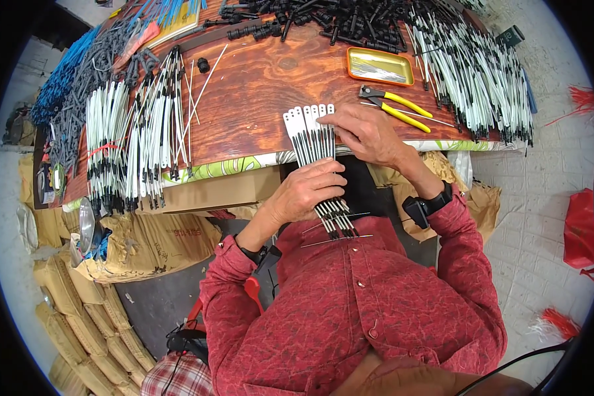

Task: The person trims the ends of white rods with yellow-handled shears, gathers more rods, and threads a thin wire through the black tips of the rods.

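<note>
A fanned bundle of thin black rods with flat white, holed ends (299, 125) spans the table's front edge and my lap. My left hand (309, 190) is wrapped round the bundle's middle, fingers across the top. At the upper right of the bundle, my right hand (369, 132) has its fingers bent together, the tips on the rightmost white ends; its thumb is partly hidden. Below my left hand the rods run down to black tips (340, 228) over my lap, where a few thin metal wires (340, 241) lie crosswise.
Beyond my right hand lie yellow-handled pliers (402, 112) and a yellow-rimmed tray (381, 66) of thin pins. White rod piles stand at left (105, 125) and right (475, 72). Black plastic parts (363, 26) heap at the back of the wooden table (264, 86).
</note>
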`<state>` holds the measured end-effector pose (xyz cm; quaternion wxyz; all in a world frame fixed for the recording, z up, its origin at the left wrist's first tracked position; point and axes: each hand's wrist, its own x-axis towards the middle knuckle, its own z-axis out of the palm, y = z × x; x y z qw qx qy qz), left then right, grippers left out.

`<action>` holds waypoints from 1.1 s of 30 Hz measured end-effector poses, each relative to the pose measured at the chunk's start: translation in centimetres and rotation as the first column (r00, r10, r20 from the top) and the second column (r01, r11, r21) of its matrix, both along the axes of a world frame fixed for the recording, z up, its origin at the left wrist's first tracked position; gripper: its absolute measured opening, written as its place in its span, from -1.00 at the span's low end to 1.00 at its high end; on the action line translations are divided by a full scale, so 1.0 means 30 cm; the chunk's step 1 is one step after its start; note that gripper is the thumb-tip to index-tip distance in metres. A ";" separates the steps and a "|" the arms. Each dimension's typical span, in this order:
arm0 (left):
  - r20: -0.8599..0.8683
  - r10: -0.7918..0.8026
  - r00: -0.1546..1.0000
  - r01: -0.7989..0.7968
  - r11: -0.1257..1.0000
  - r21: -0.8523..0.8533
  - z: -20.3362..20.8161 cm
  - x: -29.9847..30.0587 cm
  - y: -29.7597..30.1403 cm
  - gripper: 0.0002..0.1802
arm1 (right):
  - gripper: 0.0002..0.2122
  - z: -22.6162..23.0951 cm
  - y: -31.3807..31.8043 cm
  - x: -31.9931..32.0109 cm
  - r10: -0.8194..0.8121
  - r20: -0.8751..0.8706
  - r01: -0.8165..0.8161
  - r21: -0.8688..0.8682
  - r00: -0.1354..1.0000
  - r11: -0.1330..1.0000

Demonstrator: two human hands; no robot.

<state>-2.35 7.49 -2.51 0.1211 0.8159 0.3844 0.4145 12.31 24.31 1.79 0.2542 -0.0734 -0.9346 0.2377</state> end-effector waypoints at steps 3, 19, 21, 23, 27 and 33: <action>0.021 -0.013 1.000 0.013 1.000 -0.010 -0.006 0.009 -0.001 -0.71 | -0.76 0.020 -0.007 -0.003 0.013 0.039 -0.013 -0.002 0.999 1.000; 0.080 0.027 0.996 -0.029 0.999 0.024 -0.002 0.042 -0.005 -0.71 | -0.84 0.048 -0.020 -0.015 -0.066 0.113 0.056 0.086 0.991 0.995; 0.081 0.026 0.996 -0.027 0.999 0.019 -0.004 0.041 -0.006 -0.70 | -0.84 0.050 -0.015 -0.012 -0.042 0.117 0.034 0.070 0.992 0.997; 0.085 0.024 0.996 -0.025 1.000 0.009 -0.005 0.040 -0.009 -0.69 | -0.84 0.053 -0.013 -0.011 -0.029 0.120 0.021 0.062 0.992 0.998; 0.085 0.021 0.996 -0.021 1.000 0.001 -0.007 0.041 -0.012 -0.70 | -0.85 0.060 -0.016 -0.010 -0.029 0.139 0.019 0.075 0.990 0.997; 0.078 -0.006 0.997 0.006 1.000 0.002 0.005 0.034 -0.011 -0.72 | -0.86 0.038 -0.013 -0.017 -0.012 0.052 0.004 0.161 0.999 0.987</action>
